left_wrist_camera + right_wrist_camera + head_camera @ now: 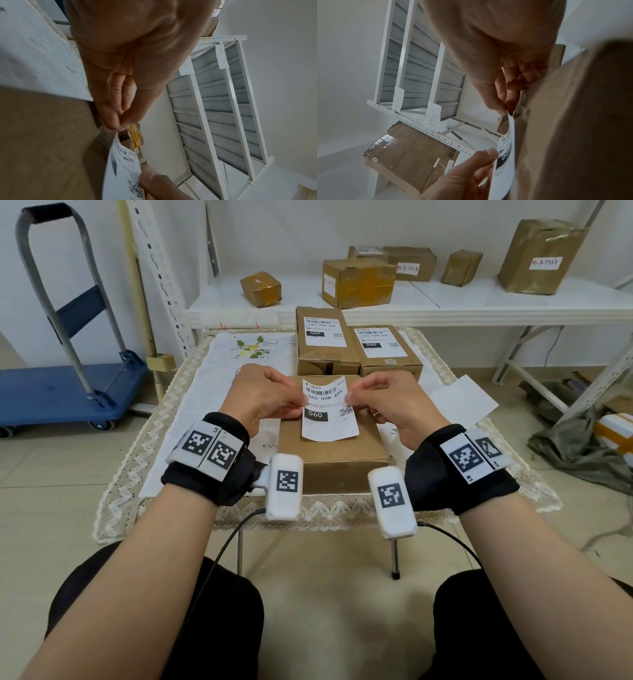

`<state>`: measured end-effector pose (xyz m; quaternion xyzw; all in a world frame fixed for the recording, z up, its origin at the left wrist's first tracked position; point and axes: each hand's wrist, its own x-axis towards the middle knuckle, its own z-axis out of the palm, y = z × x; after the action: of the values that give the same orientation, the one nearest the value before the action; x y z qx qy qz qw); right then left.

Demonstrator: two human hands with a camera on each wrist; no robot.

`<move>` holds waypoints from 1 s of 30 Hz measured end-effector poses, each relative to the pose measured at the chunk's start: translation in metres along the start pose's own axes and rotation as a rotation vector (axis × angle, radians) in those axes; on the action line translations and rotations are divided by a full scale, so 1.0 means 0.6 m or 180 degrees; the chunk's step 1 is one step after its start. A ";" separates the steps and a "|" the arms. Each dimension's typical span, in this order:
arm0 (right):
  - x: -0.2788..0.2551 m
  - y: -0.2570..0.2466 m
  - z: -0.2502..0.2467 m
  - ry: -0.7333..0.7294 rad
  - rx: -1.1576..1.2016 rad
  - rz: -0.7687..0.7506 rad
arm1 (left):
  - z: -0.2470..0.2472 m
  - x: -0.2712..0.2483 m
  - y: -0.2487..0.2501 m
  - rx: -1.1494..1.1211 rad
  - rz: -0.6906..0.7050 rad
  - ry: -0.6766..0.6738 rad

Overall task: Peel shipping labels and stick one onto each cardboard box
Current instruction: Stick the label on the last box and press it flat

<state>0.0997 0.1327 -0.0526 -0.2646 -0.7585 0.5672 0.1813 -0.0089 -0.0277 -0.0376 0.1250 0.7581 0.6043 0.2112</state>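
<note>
Two hands hold one shipping label (328, 409) over the nearest cardboard box (330, 440), and I see each pinching a side edge of its upper half. My left hand (263, 398) grips the left edge between thumb and forefinger; the left wrist view shows the same pinch (116, 121) at the label's top corner (123, 166). My right hand (394, 402) nips the right edge, its other fingers curled in; the right wrist camera catches its fingertips (501, 108) closed on the paper (505, 159). The label's lower end lies on the box top while its upper part curls up off the cardboard. Whether that lower end is stuck down, I cannot tell.

Behind this box, two more boxes (325, 340) (383, 350) stand side by side on the lace-edged tablecloth (178, 405), each bearing a label. A loose white sheet (462, 402) lies to the right. Further taped parcels (356, 282) sit on the white shelf (445, 302) beyond.
</note>
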 end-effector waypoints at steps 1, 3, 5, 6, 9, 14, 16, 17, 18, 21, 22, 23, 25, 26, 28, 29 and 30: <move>0.000 0.000 0.000 0.0005 0.0000 -0.0009 | 0.000 0.000 0.000 0.0017 0.0011 0.0006; 0.001 0.000 0.000 0.0014 -0.0025 -0.0023 | 0.001 0.001 -0.001 0.0059 0.0028 0.0036; 0.003 0.002 0.001 0.0028 -0.0071 -0.0031 | 0.002 0.002 -0.001 0.0113 0.0043 0.0055; 0.003 0.003 0.002 0.0033 -0.0096 -0.0037 | 0.002 0.003 -0.001 0.0142 0.0053 0.0050; 0.006 0.005 0.003 0.0054 -0.0241 -0.0068 | 0.000 0.005 -0.002 0.0267 0.0083 0.0042; 0.009 0.010 0.004 0.0032 -0.0410 -0.0144 | 0.000 0.007 -0.005 0.0516 0.0196 0.0130; 0.011 0.011 0.004 0.0012 -0.0495 -0.0129 | -0.001 0.006 -0.006 0.0685 0.0267 0.0159; 0.012 0.011 0.003 0.0000 -0.0509 -0.0118 | -0.001 0.006 -0.007 0.0750 0.0294 0.0156; 0.013 0.012 0.002 -0.0005 -0.0500 -0.0103 | -0.002 0.006 -0.007 0.0784 0.0314 0.0156; 0.014 0.012 0.001 0.0050 -0.0453 -0.0052 | -0.006 0.008 -0.004 0.0893 0.0339 0.0293; 0.013 0.011 0.001 0.0073 -0.0490 -0.0006 | -0.007 0.007 -0.003 0.1013 0.0340 0.0348; 0.012 0.011 0.002 0.0045 -0.0542 0.0082 | -0.009 0.007 -0.002 0.1179 0.0311 0.0354; 0.008 0.008 0.004 -0.0088 -0.0609 0.0279 | -0.012 0.006 -0.002 0.1456 0.0145 0.0218; 0.006 0.006 0.005 -0.0166 -0.0629 0.0356 | -0.012 0.005 -0.002 0.1537 0.0044 0.0114; 0.006 0.006 0.004 -0.0303 -0.0694 0.0444 | -0.011 0.003 -0.004 0.1640 -0.0117 -0.0096; 0.007 0.006 0.003 -0.0363 -0.0702 0.0472 | -0.008 0.002 -0.004 0.1653 -0.0178 -0.0197; 0.004 0.003 0.002 -0.0416 -0.0671 0.0508 | -0.006 -0.001 -0.004 0.1636 -0.0228 -0.0296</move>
<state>0.0975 0.1334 -0.0547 -0.3042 -0.8006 0.5131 0.0571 -0.0102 -0.0317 -0.0389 0.1752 0.8801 0.3776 0.2284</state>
